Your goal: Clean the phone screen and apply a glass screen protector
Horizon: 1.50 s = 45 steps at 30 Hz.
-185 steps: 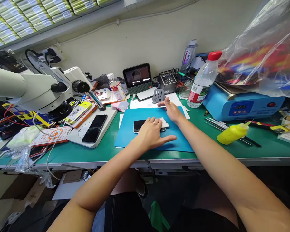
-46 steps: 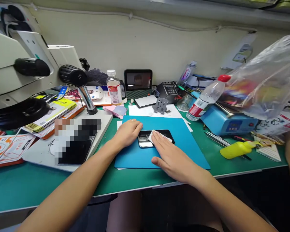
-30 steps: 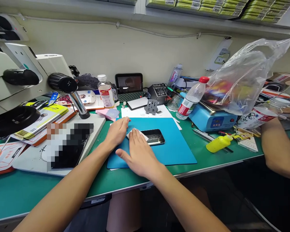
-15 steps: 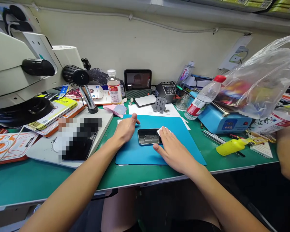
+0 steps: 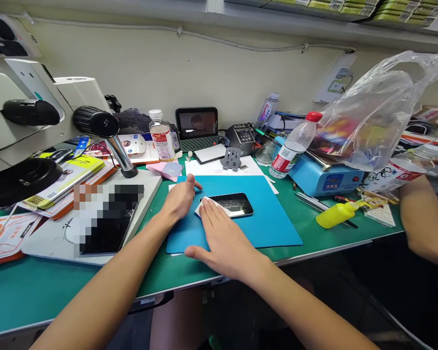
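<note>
A black smartphone [image 5: 244, 204] lies flat, glass up, on a blue mat [image 5: 273, 226]; the glass reflects light streaks. My right hand [image 5: 222, 238] is laid over the phone's left end. Its fingers are together and hold a white wipe [image 5: 197, 209] against the glass, with the thumb stuck out to the side. Most of the wipe is hidden under the fingers. My left hand [image 5: 180, 197] rests at the mat's left edge, just left of the phone. It is loosely open with the thumb raised, and nothing shows in it.
To the left stands a microscope [image 5: 29, 116] on a pale base with a dark, partly pixelated phone [image 5: 107, 233]. A red-capped bottle [image 5: 294, 146], a blue box [image 5: 324, 175], a yellow squeeze bottle [image 5: 336, 214] and a plastic bag [image 5: 372, 116] crowd the right. Another person's arm [image 5: 423, 218] rests at far right.
My right hand has slid the wipe leftward from the phone's right end to its left end. My left hand keeps nearly the same place. The whole view has shifted slightly.
</note>
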Each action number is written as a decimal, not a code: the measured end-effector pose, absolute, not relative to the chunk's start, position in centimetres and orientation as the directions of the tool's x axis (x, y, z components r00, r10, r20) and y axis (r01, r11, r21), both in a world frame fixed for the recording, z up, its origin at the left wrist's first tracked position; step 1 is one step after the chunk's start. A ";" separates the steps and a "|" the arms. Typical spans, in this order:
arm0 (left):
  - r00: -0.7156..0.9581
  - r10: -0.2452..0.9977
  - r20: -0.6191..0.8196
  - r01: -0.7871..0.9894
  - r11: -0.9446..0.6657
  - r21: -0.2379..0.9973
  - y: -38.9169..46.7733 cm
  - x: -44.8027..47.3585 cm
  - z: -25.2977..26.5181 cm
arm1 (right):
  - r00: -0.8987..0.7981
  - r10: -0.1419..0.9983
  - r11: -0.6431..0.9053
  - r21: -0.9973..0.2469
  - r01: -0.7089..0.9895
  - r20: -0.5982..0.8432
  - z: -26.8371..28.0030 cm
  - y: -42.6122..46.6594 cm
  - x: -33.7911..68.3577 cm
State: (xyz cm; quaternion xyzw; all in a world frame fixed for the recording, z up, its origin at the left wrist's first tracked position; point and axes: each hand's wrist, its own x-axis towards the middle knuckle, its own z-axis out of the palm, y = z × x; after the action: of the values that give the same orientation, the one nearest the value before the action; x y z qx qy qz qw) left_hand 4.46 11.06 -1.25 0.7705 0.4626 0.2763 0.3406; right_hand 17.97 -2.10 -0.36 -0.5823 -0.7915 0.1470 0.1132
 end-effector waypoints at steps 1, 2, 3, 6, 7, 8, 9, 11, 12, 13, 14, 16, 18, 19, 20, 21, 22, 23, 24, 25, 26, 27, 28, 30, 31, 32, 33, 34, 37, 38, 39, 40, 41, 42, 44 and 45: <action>0.414 0.903 0.116 0.520 -0.339 0.784 11.0 4.4 -1.3 | -0.312 0.950 0.294 -0.343 0.892 0.002 -0.4 -2.7 18.6; 0.406 0.905 0.123 0.515 -0.338 0.788 11.0 4.4 -1.3 | -0.313 0.950 0.296 -0.315 0.902 -0.004 -0.5 -3.2 19.4; 0.397 0.908 0.133 0.510 -0.339 0.791 11.0 4.3 -1.3 | -0.301 0.954 0.286 -0.283 0.916 -0.011 -0.5 -3.7 20.4; 0.367 0.914 0.172 0.499 -0.349 0.793 11.1 4.3 -1.2 | -0.202 0.979 0.196 -0.183 0.963 -0.015 -0.6 -4.4 23.2; 0.357 0.916 0.183 0.496 -0.352 0.794 11.1 4.3 -1.2 | -0.170 0.985 0.166 -0.161 0.973 -0.015 -0.6 -4.3 24.0; 0.350 0.917 0.189 0.493 -0.352 0.795 11.1 4.3 -1.2 | -0.146 0.989 0.142 -0.149 0.979 -0.018 -0.6 -4.2 24.6; 0.346 0.918 0.193 0.490 -0.352 0.798 11.2 4.3 -1.2 | -0.127 0.992 0.123 -0.142 0.982 -0.022 -0.5 -3.9 25.0; 0.351 0.918 0.186 0.484 -0.348 0.803 11.3 4.3 -1.3 | -0.099 0.995 0.094 -0.144 0.985 -0.027 -0.5 -3.1 25.0; 0.357 0.917 0.180 0.482 -0.346 0.805 11.3 4.3 -1.3 | -0.086 0.996 0.081 -0.150 0.985 -0.028 -0.4 -2.6 24.7; 0.361 0.916 0.175 0.481 -0.344 0.807 11.3 4.3 -1.4 | -0.072 0.997 0.067 -0.159 0.985 -0.028 -0.4 -2.1 24.2; 0.360 0.917 0.172 0.480 -0.341 0.808 11.4 4.4 -1.4 | -0.062 0.998 0.057 -0.171 0.984 -0.025 -0.4 -1.5 23.5; 0.345 0.923 0.173 0.482 -0.332 0.811 11.4 4.4 -1.4 | -0.064 0.998 0.060 -0.207 0.976 -0.013 -0.4 -0.3 21.9; 0.324 0.929 0.179 0.484 -0.326 0.812 11.4 4.4 -1.3 | -0.107 0.994 0.106 -0.257 0.961 0.008 -0.4 0.6 20.2; 0.319 0.930 0.182 0.485 -0.325 0.812 11.4 4.5 -1.3 | -0.133 0.991 0.131 -0.284 0.950 0.014 -0.5 0.9 19.4; 0.317 0.931 0.183 0.485 -0.325 0.812 11.4 4.5 -1.2 | -0.160 0.987 0.157 -0.307 0.939 0.017 -0.5 1.0 18.7; 0.318 0.930 0.185 0.485 -0.327 0.811 11.3 4.5 -1.1 | -0.189 0.982 0.183 -0.327 0.927 0.015 -0.5 0.9 18.2; 0.319 0.929 0.187 0.484 -0.329 0.811 11.3 4.5 -1.1 | -0.221 0.975 0.211 -0.342 0.916 0.011 -0.5 0.6 17.9; 0.321 0.929 0.187 0.481 -0.330 0.812 11.3 4.5 -1.0 | -0.257 0.966 0.243 -0.352 0.904 0.006 -0.5 0.2 17.7; 0.321 0.928 0.187 0.479 -0.329 0.814 11.2 4.5 -1.0 | -0.295 0.956 0.276 -0.358 0.892 0.003 -0.4 -0.4 17.8; 0.320 0.929 0.187 0.478 -0.329 0.815 11.2 4.5 -1.0 | -0.329 0.944 0.307 -0.360 0.881 0.000 -0.3 -1.0 18.0; 0.318 0.929 0.187 0.480 -0.328 0.814 11.2 4.5 -1.0 | -0.356 0.934 0.331 -0.357 0.873 -0.007 -0.2 -1.6 18.5; 0.318 0.929 0.188 0.482 -0.329 0.812 11.2 4.5 -1.1 | -0.371 0.928 0.342 -0.350 0.872 -0.017 0.0 -2.2 19.1; 0.318 0.929 0.188 0.485 -0.330 0.810 11.2 4.4 -1.1 | -0.371 0.928 0.340 -0.336 0.878 -0.033 0.1 -2.7 19.9; 0.322 0.927 0.191 0.492 -0.336 0.803 11.3 4.4 -1.2 | -0.329 0.942 0.294 -0.297 0.908 -0.073 0.5 -3.3 21.7; 0.324 0.926 0.192 0.493 -0.338 0.801 11.3 4.4 -1.3 | -0.293 0.952 0.260 -0.275 0.926 -0.088 0.6 -3.3 22.7; 0.326 0.925 0.192 0.493 -0.340 0.800 11.4 4.4 -1.3 | -0.256 0.962 0.224 -0.256 0.940 -0.098 0.7 -3.2 23.6; 0.330 0.924 0.193 0.493 -0.343 0.800 11.4 4.4 -1.3 | -0.220 0.970 0.190 -0.244 0.951 -0.104 0.8 -2.9 24.5; 0.332 0.923 0.194 0.491 -0.345 0.800 11.4 4.4 -1.4 | -0.189 0.976 0.159 -0.236 0.959 -0.109 0.9 -2.5 25.1; 0.346 0.919 0.191 0.484 -0.349 0.802 11.4 4.4 -1.4 | -0.120 0.987 0.092 -0.234 0.968 -0.109 0.8 -1.1 25.9; 0.353 0.917 0.187 0.482 -0.350 0.803 11.3 4.4 -1.4 | -0.101 0.989 0.074 -0.236 0.969 -0.105 0.8 -0.6 25.7; 0.359 0.915 0.183 0.480 -0.349 0.805 11.3 4.3 -1.3 | -0.083 0.992 0.057 -0.242 0.969 -0.099 0.7 -0.1 25.3; 0.363 0.914 0.179 0.477 -0.348 0.807 11.3 4.3 -1.3 | -0.071 0.993 0.046 -0.251 0.967 -0.094 0.6 0.3 24.7; 0.367 0.913 0.178 0.473 -0.348 0.810 11.2 4.4 -1.3 | -0.062 0.994 0.037 -0.262 0.964 -0.089 0.6 0.7 24.0; 0.369 0.912 0.178 0.467 -0.348 0.813 11.2 4.4 -1.3 | -0.064 0.994 0.039 -0.281 0.959 -0.083 0.5 1.0 23.1; 0.368 0.912 0.182 0.455 -0.347 0.820 11.1 4.4 -1.4 | -0.114 0.991 0.086 -0.321 0.943 -0.072 0.3 1.4 21.2; 0.369 0.911 0.182 0.448 -0.346 0.824 11.1 4.4 -1.4 | -0.150 0.987 0.119 -0.344 0.932 -0.062 0.2 1.4 20.3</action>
State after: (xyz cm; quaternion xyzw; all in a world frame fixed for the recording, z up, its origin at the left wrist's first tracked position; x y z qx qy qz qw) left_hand 4.44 11.07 -1.41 0.7503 0.4528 0.3320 0.3490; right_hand 20.26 1.44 0.23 -0.6458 -0.7426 0.1525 0.0906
